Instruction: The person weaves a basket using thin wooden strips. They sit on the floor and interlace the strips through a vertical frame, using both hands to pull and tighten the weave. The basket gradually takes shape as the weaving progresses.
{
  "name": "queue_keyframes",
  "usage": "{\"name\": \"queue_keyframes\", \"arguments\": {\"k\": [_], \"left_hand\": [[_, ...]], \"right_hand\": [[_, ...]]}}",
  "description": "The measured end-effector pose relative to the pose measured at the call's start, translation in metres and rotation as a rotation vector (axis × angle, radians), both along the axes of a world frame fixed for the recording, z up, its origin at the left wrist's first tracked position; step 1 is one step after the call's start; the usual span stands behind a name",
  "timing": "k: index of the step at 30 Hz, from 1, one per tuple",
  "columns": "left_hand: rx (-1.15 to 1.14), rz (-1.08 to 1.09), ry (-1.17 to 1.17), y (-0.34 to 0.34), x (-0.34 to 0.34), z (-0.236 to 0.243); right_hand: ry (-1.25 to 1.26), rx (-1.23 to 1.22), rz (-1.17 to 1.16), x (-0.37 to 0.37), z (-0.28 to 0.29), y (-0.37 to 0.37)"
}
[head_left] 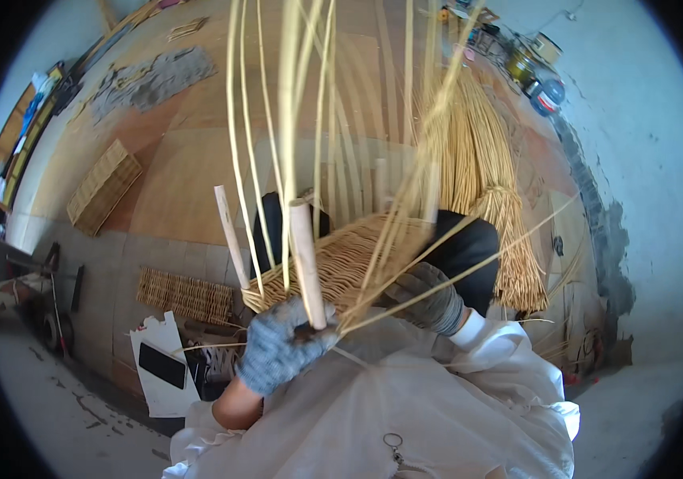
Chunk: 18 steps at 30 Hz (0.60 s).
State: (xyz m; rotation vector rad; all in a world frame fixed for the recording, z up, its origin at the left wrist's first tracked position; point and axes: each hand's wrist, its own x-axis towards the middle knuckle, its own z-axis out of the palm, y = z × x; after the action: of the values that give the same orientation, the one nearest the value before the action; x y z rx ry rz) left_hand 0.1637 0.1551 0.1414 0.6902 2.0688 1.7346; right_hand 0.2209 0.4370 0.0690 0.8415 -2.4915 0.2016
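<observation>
On my lap rests a woven wicker basket base, rectangular, with wooden pegs upright at its corners. Tall pale wicker rods rise from its edges, those on the right smeared by motion. My left hand, in a grey knitted glove, is closed round the near corner of the base, beside the foot of the nearest peg. At the near right edge my right hand, also gloved, has its fingers curled on a wicker rod; its fingertips are partly hidden. Long rods slant from the near corner past it.
A large bundle of wicker rods lies on the floor at the right. Woven panels lie at the left. A dark phone rests on a white board. Bottles and buckets stand by the right wall.
</observation>
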Motion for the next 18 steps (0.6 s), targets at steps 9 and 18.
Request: {"name": "queue_keyframes", "arguments": {"k": [9,18], "left_hand": [[0.05,-0.132,0.188,-0.039,-0.029,-0.038],[0.32,-0.186,-0.083,-0.03,-0.125,-0.084]], "right_hand": [[0.029,0.11,-0.186,-0.033,0.012,0.0],[-0.11,0.105,-0.285,-0.067,-0.005,-0.01]]}}
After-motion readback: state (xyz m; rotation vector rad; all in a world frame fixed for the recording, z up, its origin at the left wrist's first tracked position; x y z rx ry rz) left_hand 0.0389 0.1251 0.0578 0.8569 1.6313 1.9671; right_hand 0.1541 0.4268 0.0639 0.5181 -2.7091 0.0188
